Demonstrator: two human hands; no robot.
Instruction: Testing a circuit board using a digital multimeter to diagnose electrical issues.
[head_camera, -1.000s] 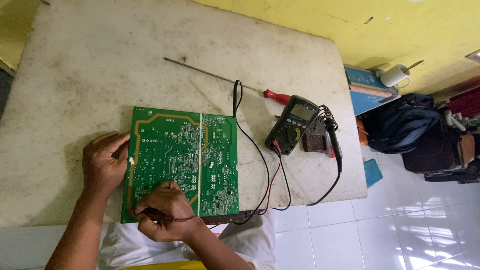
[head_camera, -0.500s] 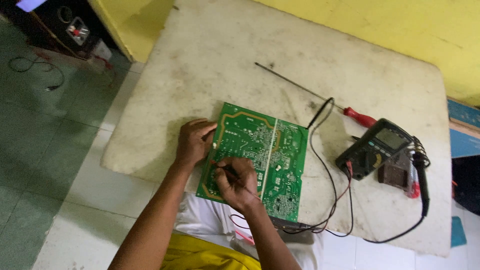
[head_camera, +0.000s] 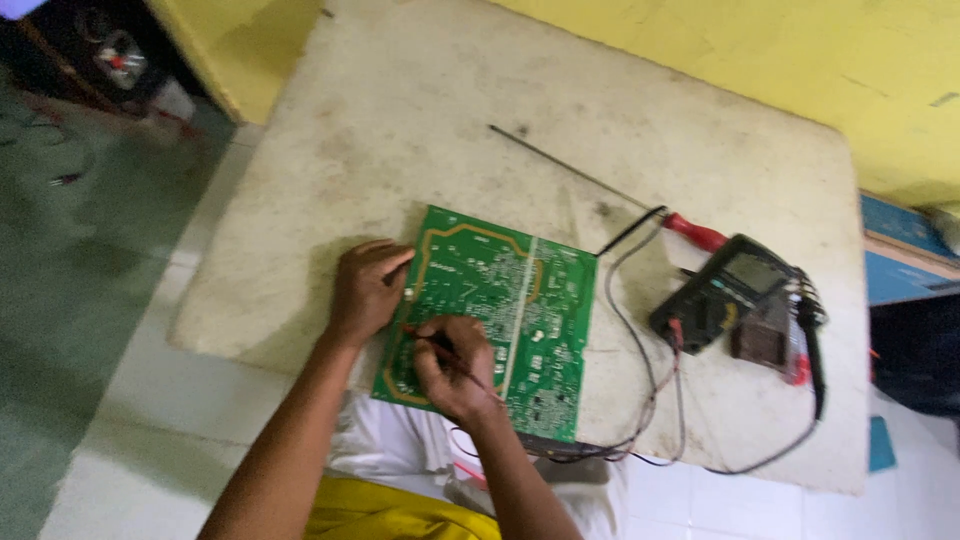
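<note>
While left hand (head_camera: 365, 290) steadies circuit board (head_camera: 500, 315) overhanging table (head_camera: 560, 110) edge, right hand (head_camera: 452, 365) pinches probe (head_camera: 440, 345)

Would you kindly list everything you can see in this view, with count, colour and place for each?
table: one, stained off-white, fills the middle of the view
circuit board: one, green, lying flat at the table's near edge
probe: one, dark, thin, tip on the board
multimeter: one, black, right of the board
leads: several, black and red, running from the meter past the board's right edge
screwdriver: one, red handle with a long thin shaft, behind the meter
wall: yellow, behind the table
floor: green and white, left of the table
left hand: one, resting on the board's left edge
right hand: one, over the board, holding the probe
</note>
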